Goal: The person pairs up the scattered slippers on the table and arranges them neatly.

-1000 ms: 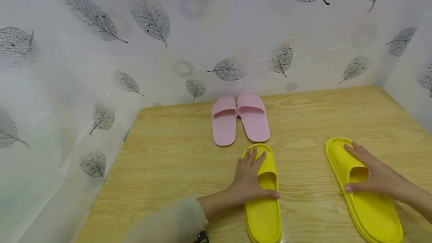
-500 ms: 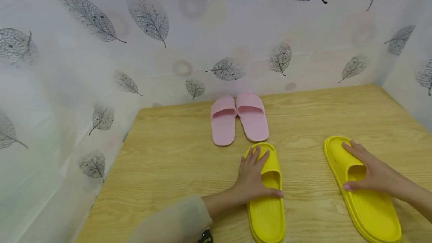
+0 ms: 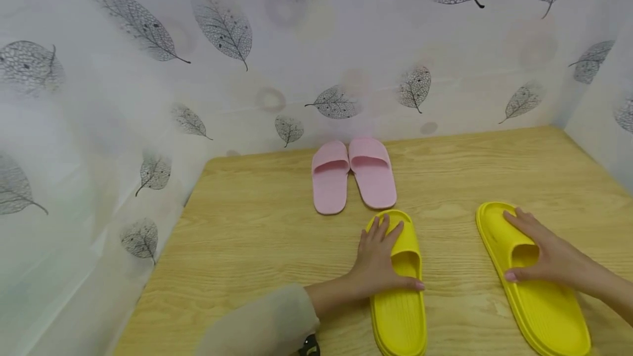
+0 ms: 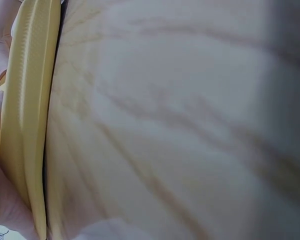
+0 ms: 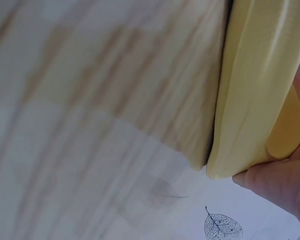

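Two yellow slippers lie sole-down on the wooden table in the head view. My left hand [image 3: 376, 265] holds the left yellow slipper [image 3: 399, 317], fingers spread over its strap and thumb across to its right edge. On the right yellow slipper [image 3: 551, 312], which points up and left, my right hand [image 3: 551, 254] grips around the strap, thumb at the left edge. The left wrist view shows a slipper's side [image 4: 27, 115] close up with part of a hand [image 4: 7, 205]. In the right wrist view, fingers [image 5: 277, 182] touch the toe end of a slipper [image 5: 255, 85].
A pair of pink slippers, left [image 3: 330, 194] and right [image 3: 374, 185], stands at the table's back edge, just beyond the left yellow slipper. Leaf-printed sheeting [image 3: 296, 43] rises behind and at both sides of the wooden table [image 3: 237, 224].
The left hand and its yellow slipper have slid to the right across the table, toward the other one. The right hand, its slipper and the pink pair stay in place.
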A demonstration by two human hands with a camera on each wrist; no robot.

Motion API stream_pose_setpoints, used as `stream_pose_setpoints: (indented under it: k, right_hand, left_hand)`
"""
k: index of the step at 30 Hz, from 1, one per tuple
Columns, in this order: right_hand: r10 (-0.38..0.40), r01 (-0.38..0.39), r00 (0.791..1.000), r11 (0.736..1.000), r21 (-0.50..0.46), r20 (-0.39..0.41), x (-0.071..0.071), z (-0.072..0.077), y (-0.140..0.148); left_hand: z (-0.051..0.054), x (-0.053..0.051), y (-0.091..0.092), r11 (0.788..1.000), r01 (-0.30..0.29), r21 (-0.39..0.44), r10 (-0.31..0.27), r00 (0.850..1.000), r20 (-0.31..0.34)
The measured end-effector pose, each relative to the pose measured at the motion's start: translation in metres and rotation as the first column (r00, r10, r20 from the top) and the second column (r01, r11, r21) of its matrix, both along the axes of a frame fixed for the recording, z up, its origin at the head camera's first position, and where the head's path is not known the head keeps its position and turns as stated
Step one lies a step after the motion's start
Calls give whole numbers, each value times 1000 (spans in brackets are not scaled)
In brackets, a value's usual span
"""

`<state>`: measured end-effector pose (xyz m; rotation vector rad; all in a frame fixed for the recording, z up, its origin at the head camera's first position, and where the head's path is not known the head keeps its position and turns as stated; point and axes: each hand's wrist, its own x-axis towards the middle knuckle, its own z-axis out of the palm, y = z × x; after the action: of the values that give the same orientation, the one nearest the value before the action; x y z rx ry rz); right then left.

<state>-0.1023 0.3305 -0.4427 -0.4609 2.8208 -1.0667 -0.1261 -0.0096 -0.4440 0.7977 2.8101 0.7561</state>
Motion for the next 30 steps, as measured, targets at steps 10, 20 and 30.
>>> stream_pose_setpoints:
  k: [10, 20, 30]
  right_hand:
    - [-18, 18, 1000, 999, 37, -5, 0, -2, 0]
    - [-4, 4, 1000, 999, 36, -14, -4, 1, -1]
    - [-10, 10, 1000, 999, 45, 10, -6, 2, 0]
  left_hand:
    - [-1, -2, 7, 1000, 13, -16, -13, 1000, -12]
    - [0, -3, 13, 1000, 3, -19, -3, 1000, -13]
    - [1, -4, 22, 999, -13, -42, 12, 1000, -23]
